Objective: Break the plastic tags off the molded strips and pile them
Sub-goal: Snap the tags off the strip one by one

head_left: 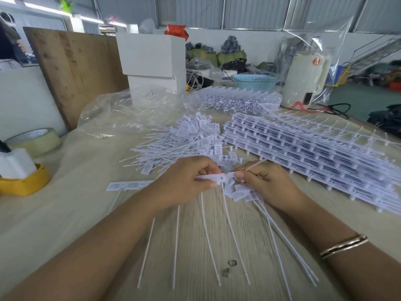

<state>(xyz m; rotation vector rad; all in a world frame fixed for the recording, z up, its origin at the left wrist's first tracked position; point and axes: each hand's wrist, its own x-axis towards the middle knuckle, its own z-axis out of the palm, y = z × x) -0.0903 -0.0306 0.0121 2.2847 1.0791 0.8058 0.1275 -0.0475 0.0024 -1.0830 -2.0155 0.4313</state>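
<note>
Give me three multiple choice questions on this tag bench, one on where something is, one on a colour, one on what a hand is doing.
1. Where is the stack of unbroken strips?
A. right of the loose tag pile
B. left of it
C. in the basket

2. What colour is the basket?
A. red
B. light blue
C. black

3. What is the left hand doing?
A. lying flat on the table
B. gripping a molded strip
C. lifting tape

Answers: 1 A, the stack lies to the pile's right. 2 B, its mesh wall is pale blue. 3 B, its fingers curl round the strip opposite the right hand.
</note>
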